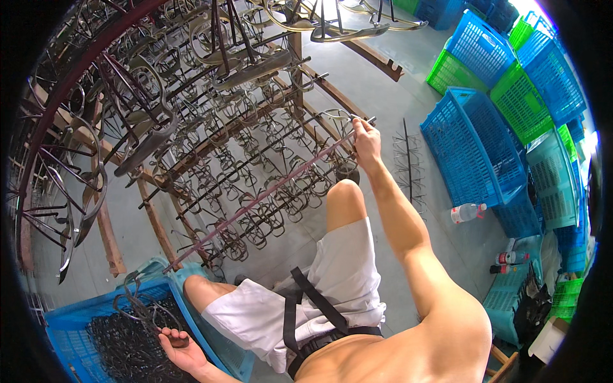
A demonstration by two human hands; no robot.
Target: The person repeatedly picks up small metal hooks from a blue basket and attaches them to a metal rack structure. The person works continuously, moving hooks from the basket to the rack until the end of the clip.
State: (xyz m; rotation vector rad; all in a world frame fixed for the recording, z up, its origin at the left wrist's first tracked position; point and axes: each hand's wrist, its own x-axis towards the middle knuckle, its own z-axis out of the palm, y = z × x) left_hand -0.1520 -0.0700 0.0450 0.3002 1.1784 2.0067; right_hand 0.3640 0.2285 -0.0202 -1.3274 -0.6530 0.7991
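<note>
My right hand is raised in front of me, its fingers closed around the far end of a long reddish rod. The rod slants down to the left and its near end reaches the edge of the basket. Low on the left, my left hand is curled around several dark looped wire pieces. Those pieces hang over a blue plastic basket filled with a tangle of dark curved pieces. Beside the right hand, a pale metal loop hangs near the rod's end.
Brown-framed racks carry rows of curved metal pieces ahead and left. More large looped pieces hang close overhead. Blue baskets and green baskets are stacked at the right, near a bottle. A rod with wire hooks lies on the floor.
</note>
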